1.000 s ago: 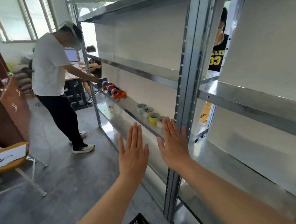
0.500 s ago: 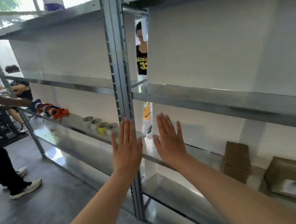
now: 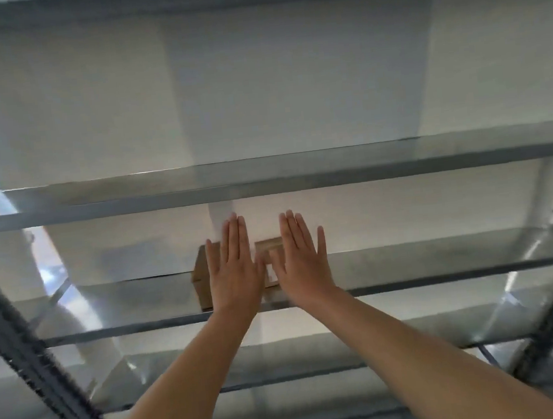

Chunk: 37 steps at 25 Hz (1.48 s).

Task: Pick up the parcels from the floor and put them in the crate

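Note:
My left hand (image 3: 234, 270) and my right hand (image 3: 301, 260) are stretched out flat side by side, palms away from me, fingers straight, holding nothing. Behind them two brown cardboard parcels stand on a metal shelf (image 3: 443, 274). The left parcel (image 3: 201, 277) shows at my left hand's outer edge. The second parcel (image 3: 268, 245) peeks out between my two hands. Both are largely hidden by my hands, and I cannot tell whether I touch them. No crate is in view.
A grey metal shelving unit fills the view, with several horizontal shelves (image 3: 266, 183) against a white wall. Dark perforated uprights run diagonally at the lower left (image 3: 38, 377) and lower right (image 3: 549, 325).
The view has swung right along the shelving; the person, tape rolls and crate corner have left the frame. The cardboard parcels now sit directly behind my hands, which stay flat and spread.

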Motion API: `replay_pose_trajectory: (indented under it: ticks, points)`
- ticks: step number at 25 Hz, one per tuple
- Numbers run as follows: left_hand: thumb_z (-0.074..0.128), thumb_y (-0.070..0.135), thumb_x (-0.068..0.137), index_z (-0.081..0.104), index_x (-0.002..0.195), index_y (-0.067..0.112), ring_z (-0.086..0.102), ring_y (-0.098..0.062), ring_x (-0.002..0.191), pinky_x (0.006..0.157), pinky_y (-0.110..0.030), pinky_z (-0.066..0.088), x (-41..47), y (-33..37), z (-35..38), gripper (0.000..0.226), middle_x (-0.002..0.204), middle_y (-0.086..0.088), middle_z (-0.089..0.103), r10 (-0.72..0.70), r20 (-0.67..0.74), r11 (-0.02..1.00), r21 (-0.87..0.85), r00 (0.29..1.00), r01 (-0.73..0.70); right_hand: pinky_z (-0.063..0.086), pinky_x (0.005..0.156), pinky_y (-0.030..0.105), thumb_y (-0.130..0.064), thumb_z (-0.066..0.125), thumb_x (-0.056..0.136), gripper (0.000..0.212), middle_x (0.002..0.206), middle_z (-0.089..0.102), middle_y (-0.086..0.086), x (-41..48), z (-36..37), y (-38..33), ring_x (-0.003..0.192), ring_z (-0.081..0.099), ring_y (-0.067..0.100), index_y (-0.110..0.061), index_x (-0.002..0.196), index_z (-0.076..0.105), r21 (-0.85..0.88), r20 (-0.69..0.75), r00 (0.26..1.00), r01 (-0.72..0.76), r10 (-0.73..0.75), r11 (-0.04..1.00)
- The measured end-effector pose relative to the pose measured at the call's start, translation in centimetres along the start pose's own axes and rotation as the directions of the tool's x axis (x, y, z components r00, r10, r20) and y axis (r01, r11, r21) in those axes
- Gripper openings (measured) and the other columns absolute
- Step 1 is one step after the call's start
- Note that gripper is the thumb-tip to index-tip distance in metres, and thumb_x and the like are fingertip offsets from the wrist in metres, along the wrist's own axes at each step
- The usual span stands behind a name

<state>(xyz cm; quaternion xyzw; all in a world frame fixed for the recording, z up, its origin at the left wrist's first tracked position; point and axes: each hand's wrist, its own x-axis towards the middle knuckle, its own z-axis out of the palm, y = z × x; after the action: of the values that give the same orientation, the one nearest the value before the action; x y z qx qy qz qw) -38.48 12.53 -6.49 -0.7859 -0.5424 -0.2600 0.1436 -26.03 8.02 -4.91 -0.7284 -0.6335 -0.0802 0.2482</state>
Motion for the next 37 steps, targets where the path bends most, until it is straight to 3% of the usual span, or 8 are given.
replay_pose_trajectory:
  ticks: [3, 10, 13, 17, 23, 29, 34, 37]
  points:
    - [-0.008, 0.051, 0.099, -0.027, 0.150, 0.015, -0.024, -0.019, 0.147, 0.121, -0.047, -0.010, -0.8, 9.3, 0.3, 0.064, 0.159, -0.002, -0.030, 0.110, -0.001, 0.990, -0.088, 0.994, -0.109, -0.018, 0.119, 0.045, -0.048, 0.013, 0.103, 0.066, 0.163, -0.022, -0.002, -3.4, -4.2, 8.7, 0.149, -0.022, 0.015, -0.019, 0.156, -0.015, -0.090, -0.039, 0.991, -0.129, 0.126, 0.988]
    - [0.006, 0.046, 0.102, -0.012, 0.155, 0.015, -0.015, -0.017, 0.149, 0.122, -0.048, -0.001, -4.3, 28.3, 1.6, 0.064, 0.163, -0.001, -0.017, 0.372, -0.011, 0.886, -0.294, 0.928, -0.359, -0.013, 0.120, 0.048, -0.044, 0.018, 0.105, 0.066, 0.164, -0.017, -0.001, -14.1, -11.2, 25.0, 0.150, -0.019, 0.015, -0.017, 0.156, -0.013, -0.199, -0.129, 0.913, -0.405, 0.386, 0.892]
    - [0.010, 0.048, 0.102, -0.007, 0.156, 0.016, -0.008, -0.018, 0.150, 0.122, -0.048, 0.001, -6.5, 36.2, 2.3, 0.064, 0.163, 0.000, -0.012, 0.506, -0.023, 0.800, -0.362, 0.862, -0.479, -0.012, 0.121, 0.048, -0.043, 0.017, 0.105, 0.066, 0.164, -0.015, 0.000, -19.1, -13.4, 30.8, 0.150, -0.017, 0.015, -0.016, 0.156, -0.012, -0.269, -0.177, 0.830, -0.557, 0.529, 0.786]
    - [0.020, 0.045, 0.104, -0.003, 0.156, 0.015, -0.016, -0.013, 0.147, 0.121, -0.045, -0.004, -8.8, 44.8, 3.9, 0.064, 0.164, 0.000, -0.008, 0.629, -0.035, 0.684, -0.449, 0.777, -0.575, -0.007, 0.122, 0.050, -0.042, 0.015, 0.105, 0.065, 0.165, -0.015, 0.001, -23.7, -15.9, 37.4, 0.150, -0.017, 0.016, -0.014, 0.156, -0.012, -0.310, -0.224, 0.719, -0.693, 0.658, 0.651]
    - [0.017, 0.045, 0.102, 0.000, 0.156, 0.014, -0.004, -0.018, 0.151, 0.122, -0.049, 0.004, -9.6, 54.5, 9.2, 0.065, 0.164, -0.003, -0.002, 0.763, -0.007, 0.542, -0.537, 0.646, -0.646, -0.012, 0.120, 0.049, -0.042, 0.019, 0.104, 0.065, 0.166, -0.009, 0.001, -26.6, -15.3, 46.6, 0.151, -0.015, 0.016, -0.014, 0.157, -0.007, -0.321, -0.236, 0.585, -0.801, 0.776, 0.506]
    - [0.020, 0.046, 0.104, -0.002, 0.156, 0.016, -0.014, -0.014, 0.149, 0.117, -0.044, -0.010, -7.0, 62.7, 14.8, 0.064, 0.164, 0.001, -0.006, 0.838, 0.008, 0.448, -0.584, 0.546, -0.677, -0.018, 0.116, 0.047, -0.044, 0.013, 0.102, 0.064, 0.165, -0.011, 0.000, -26.8, -15.9, 55.4, 0.148, -0.020, 0.014, -0.017, 0.155, -0.011, -0.322, -0.262, 0.437, -0.880, 0.860, 0.349]
    - [0.023, 0.044, 0.104, -0.005, 0.156, 0.018, -0.019, -0.010, 0.147, 0.118, -0.043, -0.011, -7.2, 69.0, 15.5, 0.065, 0.164, 0.002, -0.009, 0.860, 0.033, 0.396, -0.674, 0.510, -0.624, -0.017, 0.116, 0.048, -0.045, 0.009, 0.100, 0.066, 0.165, -0.010, 0.001, -28.4, -17.7, 59.3, 0.150, -0.017, 0.014, -0.015, 0.156, -0.008, -0.305, -0.296, 0.343, -0.918, 0.891, 0.252]
    - [0.024, 0.045, 0.104, -0.003, 0.156, 0.018, -0.014, -0.013, 0.149, 0.119, -0.044, -0.008, -8.5, 72.0, 14.7, 0.065, 0.164, 0.002, -0.008, 0.890, -0.018, 0.331, -0.662, 0.456, -0.673, -0.017, 0.117, 0.048, -0.044, 0.013, 0.101, 0.066, 0.165, -0.011, 0.000, -30.0, -19.3, 61.8, 0.148, -0.019, 0.012, -0.015, 0.156, -0.009, -0.281, -0.301, 0.302, -0.934, 0.905, 0.218]
